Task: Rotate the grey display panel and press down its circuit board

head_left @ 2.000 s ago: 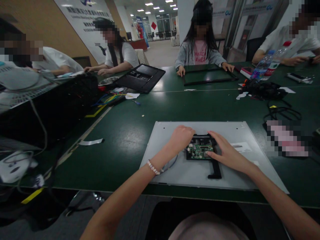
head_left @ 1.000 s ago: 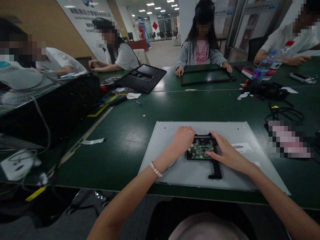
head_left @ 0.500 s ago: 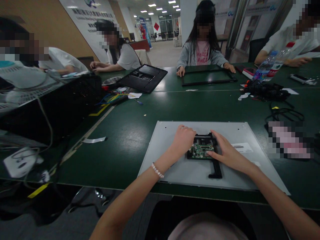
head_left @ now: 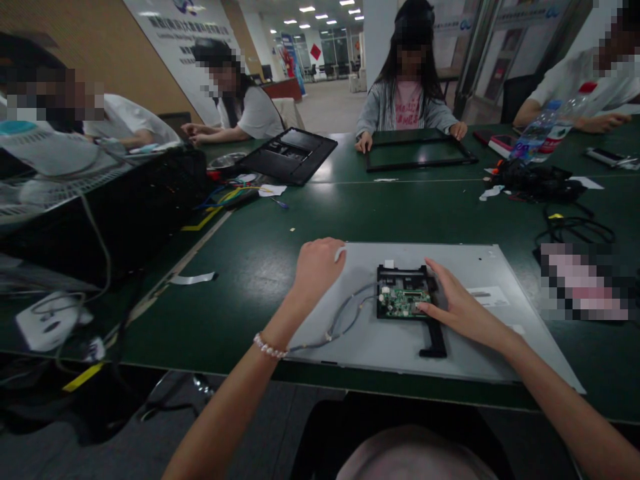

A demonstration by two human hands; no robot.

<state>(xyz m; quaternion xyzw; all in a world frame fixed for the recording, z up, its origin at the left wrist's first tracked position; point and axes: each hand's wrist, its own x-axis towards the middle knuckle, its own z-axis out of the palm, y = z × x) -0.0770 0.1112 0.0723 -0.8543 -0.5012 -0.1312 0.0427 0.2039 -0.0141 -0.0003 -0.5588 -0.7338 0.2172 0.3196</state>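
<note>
A grey flat panel lies on the green table in front of me. On it rests a black bracket with a green circuit board. Thin cables curve from the board's left side toward the panel's lower left. My left hand, a bead bracelet at its wrist, is over the panel's upper left corner, its fingers closed on a small white strip. My right hand lies at the bracket's right side, thumb on the board's edge and fingers along the frame, holding it.
Across the table a person's hands rest on a black frame. A black laptop-like shell lies at the back left, bottles and black cables at the right. A silvery strip is at the left.
My left hand has moved left, away from the bracket's upper left corner, with the white strip now showing at its fingers. The cables have come into view. My right hand has stayed at the bracket.
</note>
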